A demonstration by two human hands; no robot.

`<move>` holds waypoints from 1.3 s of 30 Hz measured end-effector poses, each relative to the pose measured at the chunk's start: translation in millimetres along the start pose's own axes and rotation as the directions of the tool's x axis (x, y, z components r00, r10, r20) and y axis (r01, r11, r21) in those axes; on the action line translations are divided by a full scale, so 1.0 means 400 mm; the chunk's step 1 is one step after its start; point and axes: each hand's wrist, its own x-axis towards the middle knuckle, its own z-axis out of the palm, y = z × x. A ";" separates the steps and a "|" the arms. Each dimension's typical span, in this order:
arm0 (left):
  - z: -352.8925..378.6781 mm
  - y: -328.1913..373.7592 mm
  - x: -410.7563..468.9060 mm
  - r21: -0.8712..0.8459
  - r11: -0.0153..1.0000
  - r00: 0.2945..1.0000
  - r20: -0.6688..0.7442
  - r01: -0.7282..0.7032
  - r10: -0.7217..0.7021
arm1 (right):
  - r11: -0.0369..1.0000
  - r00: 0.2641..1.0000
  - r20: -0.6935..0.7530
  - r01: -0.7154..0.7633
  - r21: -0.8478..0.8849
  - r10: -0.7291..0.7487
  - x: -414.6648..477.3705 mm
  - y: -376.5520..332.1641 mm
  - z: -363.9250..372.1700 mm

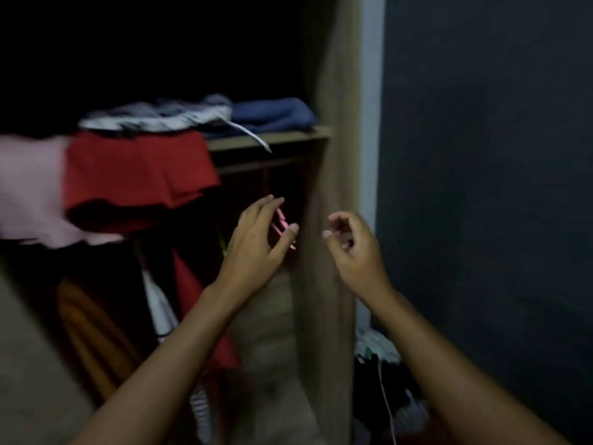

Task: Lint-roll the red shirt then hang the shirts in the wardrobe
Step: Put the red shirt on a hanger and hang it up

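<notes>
Reaching into the wardrobe [324,187]: left hand [256,239] spread open before a pink hanger [283,221] — contact unclear; right hand [349,245] half-curled, empty. Red shirt [134,175] draped off the shelf [272,138] — upper left.

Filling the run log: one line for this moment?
stage: at wardrobe | left hand: open, by pink hanger | right hand: empty, curled | red shirt: draped over shelf edge
</notes>
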 end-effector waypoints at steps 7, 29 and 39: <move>-0.387 -0.085 0.139 0.243 0.969 0.964 -0.248 -0.040 0.101 | 0.931 0.928 0.083 0.362 0.046 -0.364 0.252 -0.288 0.208; -0.531 -0.346 0.500 0.500 0.816 0.857 0.245 0.289 -0.454 | 0.732 0.599 0.800 0.549 -0.403 -0.009 0.779 -0.386 0.447; -0.473 -0.331 0.567 0.527 0.786 0.927 -0.012 0.324 -0.374 | 0.750 0.758 0.602 0.546 -0.373 -0.253 0.817 -0.360 0.463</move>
